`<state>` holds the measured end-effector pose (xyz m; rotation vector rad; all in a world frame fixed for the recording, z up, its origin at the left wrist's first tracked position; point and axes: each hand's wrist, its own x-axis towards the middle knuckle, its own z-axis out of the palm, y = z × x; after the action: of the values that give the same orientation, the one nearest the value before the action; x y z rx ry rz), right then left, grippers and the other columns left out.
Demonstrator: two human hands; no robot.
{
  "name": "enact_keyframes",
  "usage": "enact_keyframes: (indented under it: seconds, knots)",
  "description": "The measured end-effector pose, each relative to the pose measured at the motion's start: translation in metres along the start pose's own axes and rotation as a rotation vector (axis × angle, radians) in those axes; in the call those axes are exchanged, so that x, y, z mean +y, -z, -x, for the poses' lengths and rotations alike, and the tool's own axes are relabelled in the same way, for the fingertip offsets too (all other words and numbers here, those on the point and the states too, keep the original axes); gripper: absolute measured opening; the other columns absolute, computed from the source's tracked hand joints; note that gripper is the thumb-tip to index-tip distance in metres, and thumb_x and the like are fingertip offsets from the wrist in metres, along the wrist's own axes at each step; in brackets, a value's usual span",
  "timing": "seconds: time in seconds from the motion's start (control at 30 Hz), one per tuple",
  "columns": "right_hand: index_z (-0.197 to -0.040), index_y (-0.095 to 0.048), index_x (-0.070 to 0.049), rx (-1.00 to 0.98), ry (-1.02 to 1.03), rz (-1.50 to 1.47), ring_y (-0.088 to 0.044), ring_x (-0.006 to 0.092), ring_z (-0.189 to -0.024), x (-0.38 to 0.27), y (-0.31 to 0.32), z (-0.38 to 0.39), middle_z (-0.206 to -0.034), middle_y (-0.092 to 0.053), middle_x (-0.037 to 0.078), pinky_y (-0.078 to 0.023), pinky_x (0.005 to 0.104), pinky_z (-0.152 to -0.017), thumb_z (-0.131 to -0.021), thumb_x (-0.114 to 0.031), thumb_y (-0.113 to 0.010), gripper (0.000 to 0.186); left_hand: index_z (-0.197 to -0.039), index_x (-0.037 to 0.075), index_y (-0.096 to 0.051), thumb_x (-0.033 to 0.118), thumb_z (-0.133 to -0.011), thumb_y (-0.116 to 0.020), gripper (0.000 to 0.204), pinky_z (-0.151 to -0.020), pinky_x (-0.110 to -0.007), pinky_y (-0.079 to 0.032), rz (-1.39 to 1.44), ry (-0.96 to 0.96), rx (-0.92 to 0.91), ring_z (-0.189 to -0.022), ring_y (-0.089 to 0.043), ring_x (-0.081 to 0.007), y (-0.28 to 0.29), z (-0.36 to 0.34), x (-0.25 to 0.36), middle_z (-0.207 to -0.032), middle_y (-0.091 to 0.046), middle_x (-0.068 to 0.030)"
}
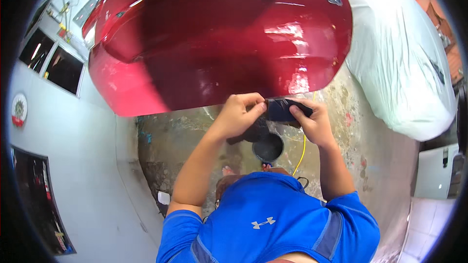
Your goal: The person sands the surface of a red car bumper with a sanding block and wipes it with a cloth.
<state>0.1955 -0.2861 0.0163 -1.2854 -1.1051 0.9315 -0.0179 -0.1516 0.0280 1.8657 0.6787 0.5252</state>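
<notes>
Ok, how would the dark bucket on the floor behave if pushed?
The bucket may slide if pushed low, as the floor looks wet. Knocked over, it could roll, given its round shape. Its weight is hard to judge: the dark interior doesn't clearly show any contents.

A red car (214, 73) blocks ahead, leaving room beside the right hand (317, 122).

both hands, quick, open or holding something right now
Left hand: closed, finger and thumb pinching the left end of a dark, flat, roughly rectangular piece, material unclear.
Right hand: closed, holding its right end.
</notes>
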Motion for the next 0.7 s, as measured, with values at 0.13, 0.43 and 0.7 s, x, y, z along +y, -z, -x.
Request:
enact_keyframes:
  seconds: [0.13, 0.43, 0.7]
  knots:
    - [-0.118, -0.080, 0.000, -0.034, 0.053, 0.081, -0.069, 0.0117, -0.092, 0.015, -0.026, -0.008, -0.099, -0.074, 0.004, -0.054, 0.0275, -0.086, -0.095, 0.000, -0.075, 0.024, -0.109, 0.000, -0.070, 0.018, -0.095, -0.075, 0.023, -0.083, -0.033, -0.053, 0.109, 0.011, -0.055, -0.091, -0.067, -0.0120, 0.015, 0.029, -0.006, -0.094, -0.074, -0.0055]
    - [-0.095, -0.071, -0.004, -0.234, 0.001, -0.047, -0.065, 0.0074, -0.084, 0.013, -0.155, -0.035, -0.088, -0.067, -0.001, -0.054, 0.0270, -0.078, -0.086, 0.001, -0.085, 0.018, -0.106, -0.002, -0.074, 0.033, -0.101, -0.072, 0.035, -0.078, -0.034, -0.054, 0.026, 0.186, -0.036, -0.082, -0.067, -0.0127, 0.118, 0.107, -0.053, -0.086, -0.074, -0.0084]
    - [-0.095, -0.048, -0.013, -0.683, -0.196, -0.365, -0.050, 0.0073, -0.095, 0.045, -0.237, -0.063, -0.097, -0.054, -0.004, -0.047, 0.0291, -0.073, -0.099, -0.014, -0.072, 0.024, -0.099, -0.001, -0.075, 0.028, -0.104, -0.066, 0.031, -0.062, -0.038, -0.046, -0.150, 0.216, -0.325, -0.063, -0.051, -0.0144, 0.226, 0.134, -0.059, -0.066, -0.061, -0.0095]
